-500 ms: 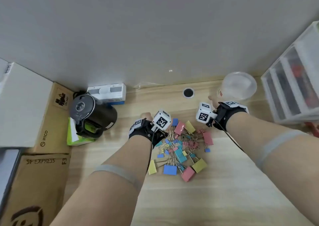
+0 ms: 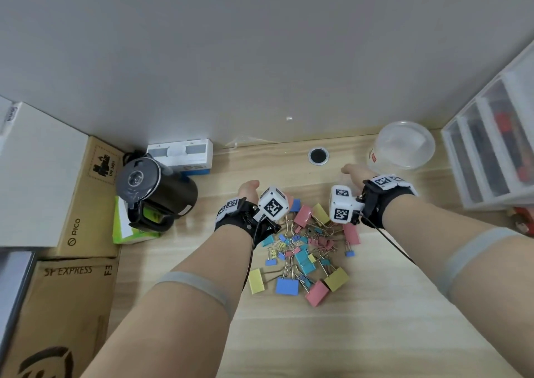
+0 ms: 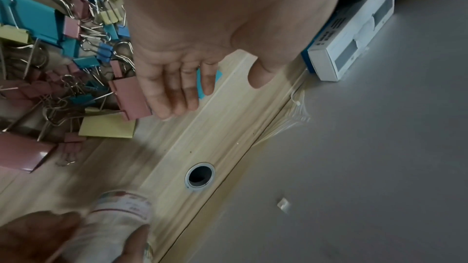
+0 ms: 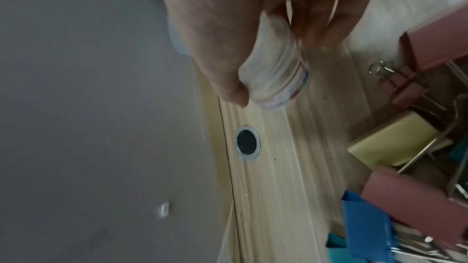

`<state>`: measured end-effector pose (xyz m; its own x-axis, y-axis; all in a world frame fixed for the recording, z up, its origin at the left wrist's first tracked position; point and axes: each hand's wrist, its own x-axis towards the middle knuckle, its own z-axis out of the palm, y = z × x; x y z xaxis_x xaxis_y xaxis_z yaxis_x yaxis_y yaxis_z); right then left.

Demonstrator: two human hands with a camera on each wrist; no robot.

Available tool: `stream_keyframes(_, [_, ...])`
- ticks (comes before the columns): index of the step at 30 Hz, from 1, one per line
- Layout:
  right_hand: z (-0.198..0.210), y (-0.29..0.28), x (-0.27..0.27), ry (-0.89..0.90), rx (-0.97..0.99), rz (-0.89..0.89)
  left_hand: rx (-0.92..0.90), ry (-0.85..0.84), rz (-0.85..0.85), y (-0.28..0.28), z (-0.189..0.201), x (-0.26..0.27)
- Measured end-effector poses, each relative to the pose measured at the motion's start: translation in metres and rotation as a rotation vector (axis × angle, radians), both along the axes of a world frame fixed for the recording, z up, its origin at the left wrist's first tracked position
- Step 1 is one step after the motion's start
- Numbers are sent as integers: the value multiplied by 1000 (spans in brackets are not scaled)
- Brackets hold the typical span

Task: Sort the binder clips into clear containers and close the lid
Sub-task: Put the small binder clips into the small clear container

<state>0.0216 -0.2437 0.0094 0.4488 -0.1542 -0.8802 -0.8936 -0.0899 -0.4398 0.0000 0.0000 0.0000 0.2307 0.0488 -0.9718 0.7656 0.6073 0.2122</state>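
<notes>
The clips (image 2: 303, 247), a loose heap of pink, yellow, blue and teal ones in several sizes, lie on the wooden desk (image 2: 375, 334) between the two forearms. The left hand (image 3: 177, 79) hovers over the far edge of the heap, fingers straight and together, thumb apart, holding nothing; a blue clip (image 3: 202, 85) shows just under the fingertips. The right hand (image 4: 253, 33) grips a small clear jar (image 4: 276, 79) with a coloured label band, thumb on one side and fingers curled round the other; the view is blurred. A larger clear tub (image 2: 404, 145) stands beyond that hand near the wall. A round cable hole (image 2: 318, 156) sits in the desk between the hands. Left of the heap stand a black kettle (image 2: 156, 192), a white box (image 2: 180, 155) and cardboard boxes (image 2: 72, 291); clear drawers (image 2: 491, 146) stand at the right.
</notes>
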Motion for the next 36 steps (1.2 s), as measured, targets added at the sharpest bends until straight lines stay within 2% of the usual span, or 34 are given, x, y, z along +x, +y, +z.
stream_keyframes(2, [12, 13, -1, -21, 33, 108, 41, -6, -190, 2, 0, 4])
stream_keyframes(4, [19, 24, -3, -117, 60, 207, 79, -35, -339, 0, -1, 9])
stream_keyframes(5, [22, 29, -5, -156, 103, 244, 116, -56, -451, -8, 17, 7])
stream_keyframes(7, [30, 42, -10, -231, 167, 360, 103, -130, -464, -25, 61, -2])
stream_keyframes(9, [37, 53, -16, -250, 177, 462, 60, -191, -507, -30, 73, -12])
stream_keyframes(15, [34, 64, -33, -253, 107, 544, -2, -238, -470, -27, 63, -23])
stream_keyframes(19, [30, 71, -41, -300, 45, 617, 79, -210, -446, -22, 59, -34])
stream_keyframes(22, [29, 75, -48, -371, 92, 662, 167, -189, -466, -20, 58, -36])
stream_keyframes(28, [39, 81, -50, -493, 108, 725, 216, -203, -516, 1, 47, -38])
stream_keyframes(33, [34, 74, -49, -468, 97, 700, 113, -249, -488, 8, 57, -47])
stream_keyframes(36, [33, 75, -52, -458, 111, 720, 52, -246, -414, 3, 60, -51])
